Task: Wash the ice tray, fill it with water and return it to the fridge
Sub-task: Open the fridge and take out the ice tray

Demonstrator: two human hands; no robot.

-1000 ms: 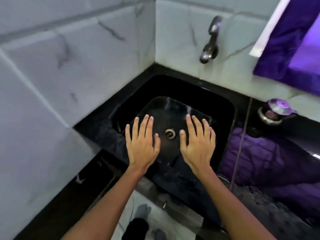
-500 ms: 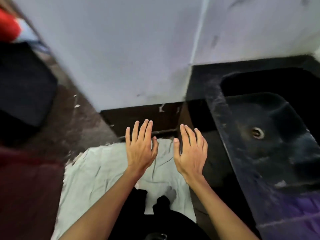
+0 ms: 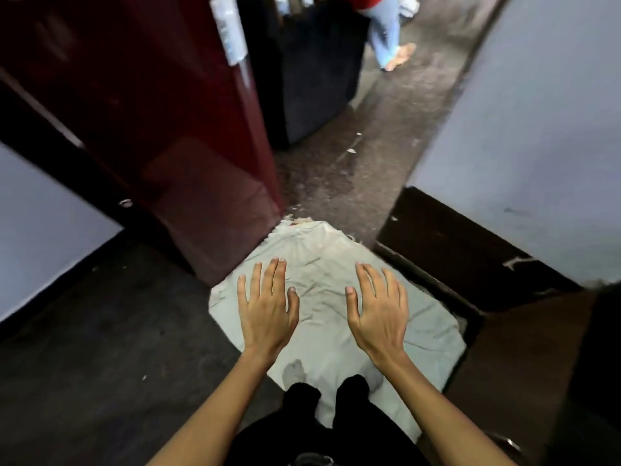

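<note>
My left hand (image 3: 267, 307) and my right hand (image 3: 378, 309) are held out in front of me, palms down, fingers straight and spread, holding nothing. They hover above a pale cloth (image 3: 336, 264) lying on the floor. A dark red fridge (image 3: 161, 112) stands at the left, its door shut, with a light handle (image 3: 230, 28) near the top. No ice tray is in view and the sink is out of frame.
A white wall (image 3: 524, 129) with a dark base stands on the right. A dark bulky object (image 3: 319, 68) sits behind the fridge. Another person's legs and bare feet (image 3: 393, 45) are farther down the dark floor passage (image 3: 353, 169).
My view has swung left, away from the black sink, past the wall, to the fridge and passage. Both hands keep the same flat, empty pose.
</note>
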